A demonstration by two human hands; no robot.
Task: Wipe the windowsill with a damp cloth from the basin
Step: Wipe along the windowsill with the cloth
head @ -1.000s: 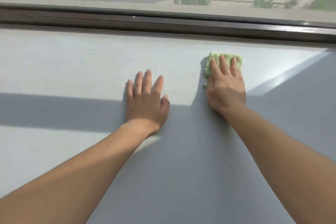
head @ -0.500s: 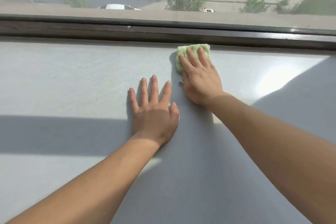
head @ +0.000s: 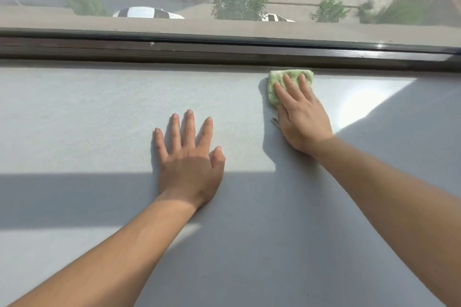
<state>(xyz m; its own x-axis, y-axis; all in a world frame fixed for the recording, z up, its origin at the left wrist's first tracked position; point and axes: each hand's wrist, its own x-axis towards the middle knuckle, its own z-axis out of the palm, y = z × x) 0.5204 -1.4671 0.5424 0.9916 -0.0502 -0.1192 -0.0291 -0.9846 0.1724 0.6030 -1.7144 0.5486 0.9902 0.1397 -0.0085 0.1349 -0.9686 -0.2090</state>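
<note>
From the head view we saw the right hand [head: 303,117] lying flat on the green cloth [head: 290,82] — fingers [head: 289,83] straight and close together, pressing it down, not curled around it. The cloth stuck out past the fingertips and touched the dark window frame [head: 224,51] at the far edge of the windowsill [head: 87,112]. The left hand [head: 189,157] lay flat to the left, nearer to us — fingers spread wide, holding nothing, well apart from the cloth.
</note>
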